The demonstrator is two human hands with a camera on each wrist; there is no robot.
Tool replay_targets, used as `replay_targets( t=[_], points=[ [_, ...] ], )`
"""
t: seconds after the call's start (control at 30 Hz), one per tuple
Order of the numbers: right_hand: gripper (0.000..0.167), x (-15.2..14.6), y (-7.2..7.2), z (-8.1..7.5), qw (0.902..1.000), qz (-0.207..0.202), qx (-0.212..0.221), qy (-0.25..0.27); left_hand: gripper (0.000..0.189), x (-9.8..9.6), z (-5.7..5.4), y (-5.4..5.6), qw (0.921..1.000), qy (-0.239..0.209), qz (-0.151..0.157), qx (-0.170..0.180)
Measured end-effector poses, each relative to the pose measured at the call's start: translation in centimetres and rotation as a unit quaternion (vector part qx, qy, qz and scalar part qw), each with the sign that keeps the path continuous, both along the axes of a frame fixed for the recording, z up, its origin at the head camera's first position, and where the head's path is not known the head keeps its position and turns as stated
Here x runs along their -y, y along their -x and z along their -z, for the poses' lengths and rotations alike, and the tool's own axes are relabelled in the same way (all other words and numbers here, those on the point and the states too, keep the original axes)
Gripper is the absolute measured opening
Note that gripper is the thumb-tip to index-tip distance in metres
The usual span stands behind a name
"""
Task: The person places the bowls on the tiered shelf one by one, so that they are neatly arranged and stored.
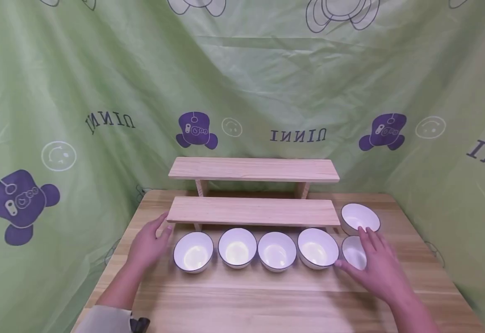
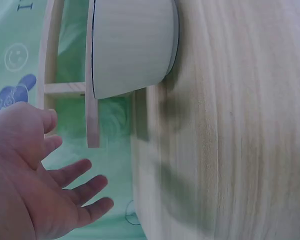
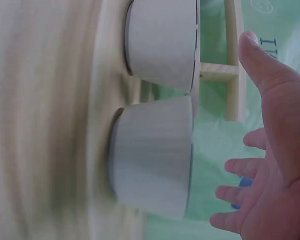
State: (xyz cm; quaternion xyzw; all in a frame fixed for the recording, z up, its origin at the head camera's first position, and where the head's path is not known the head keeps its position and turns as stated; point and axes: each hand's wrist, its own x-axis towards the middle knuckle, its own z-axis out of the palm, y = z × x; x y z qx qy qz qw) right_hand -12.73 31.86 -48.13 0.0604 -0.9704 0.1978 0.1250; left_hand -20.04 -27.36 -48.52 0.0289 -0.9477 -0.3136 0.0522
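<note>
Several white bowls with dark rims stand in a row before a two-tier wooden shelf, the leftmost bowl (image 1: 193, 252) closest to my left hand (image 1: 148, 243). That hand hovers by the left end of the lower board (image 1: 252, 211), fingers spread and holding nothing; the left wrist view shows it apart from the bowl (image 2: 132, 47). Over the right end of the row is my right hand (image 1: 381, 268), fingers extended, partly covering the rightmost bowl (image 1: 352, 252). Behind it sits another bowl (image 1: 359, 217), whose near rim the fingertips overlap; whether they touch cannot be told.
The upper board (image 1: 254, 169) stands higher and farther back, on wooden supports. All of this rests on a wood-grain table (image 1: 242, 310). A green printed curtain (image 1: 250, 92) surrounds the table at the back and both sides.
</note>
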Motion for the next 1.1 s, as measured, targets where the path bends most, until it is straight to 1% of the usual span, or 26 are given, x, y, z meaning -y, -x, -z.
replay_targets(
  t=[0.1,0.2,0.4,0.6,0.7,0.87,1.1],
  points=[
    [0.122,-0.5,-0.2,0.8,0.9998,0.003,-0.002,0.021,0.059,0.4,0.4,0.7,0.9988,-0.041,-0.021,0.012],
    [0.126,-0.9,-0.4,1.4,0.9993,0.006,0.002,0.038,0.06,0.5,0.8,1.5,0.9958,-0.079,-0.041,0.021],
    [0.131,-1.6,-0.4,2.3,0.9979,0.011,0.017,0.061,0.059,0.5,1.7,2.8,0.9921,-0.111,-0.056,0.02],
    [0.132,-2.2,-0.1,3.2,0.9972,0.018,0.023,0.068,0.063,0.4,2.2,3.4,0.9863,-0.15,-0.068,0.01],
    [0.132,-2.7,0.1,3.7,0.9966,0.019,0.029,0.075,0.063,0.3,2.2,3.7,0.985,-0.157,-0.07,0.007],
    [0.131,-3.3,0.3,4.2,0.9948,0.019,0.045,0.09,0.058,0.3,2.4,4.4,0.985,-0.155,-0.075,0.005],
    [0.131,-3.5,0.4,4.0,0.9937,0.03,0.063,0.087,0.051,0.6,2.8,5.0,0.9843,-0.156,-0.083,-0.002]
  ],
)
